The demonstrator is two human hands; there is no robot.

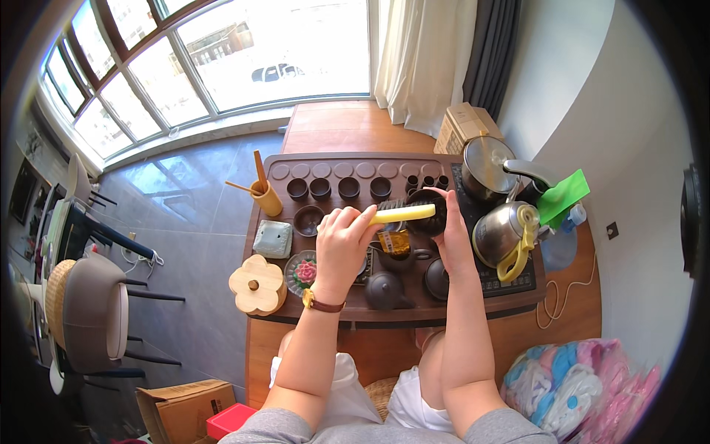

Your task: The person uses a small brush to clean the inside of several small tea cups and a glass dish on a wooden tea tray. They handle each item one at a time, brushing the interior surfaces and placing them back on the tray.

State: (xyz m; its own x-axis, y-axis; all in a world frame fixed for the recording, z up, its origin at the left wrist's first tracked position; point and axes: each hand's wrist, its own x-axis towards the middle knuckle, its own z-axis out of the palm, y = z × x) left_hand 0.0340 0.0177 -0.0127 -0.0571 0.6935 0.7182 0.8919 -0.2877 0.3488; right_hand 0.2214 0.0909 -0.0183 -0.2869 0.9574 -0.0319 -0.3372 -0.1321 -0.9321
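Note:
My left hand (345, 238) grips a brush with a yellow handle (407, 214) and dark bristles, held level above the tea tray (355, 314). A dark round bowl (426, 226) is held in my right hand (455, 230), its opening tilted towards the brush. Whether the bristles touch the bowl, I cannot tell. Beneath my hands a gold packet (395, 243) rests at a dark teapot, partly hidden. Closer to me sit another dark teapot (385, 290) and a dark lidded vessel (436, 277). Several small dark cups (349, 189) line the back, with a wider dark bowl (308, 220) in front.
On the left stand a bamboo tool holder (267, 198), a pale blue block-shaped object (273, 238), a flower-shaped wooden lid (258, 284) and a glass dish with a pink flower (304, 271). A steel kettle (499, 230) and a lidded pot (488, 161) stand right, beside a water bottle (560, 250).

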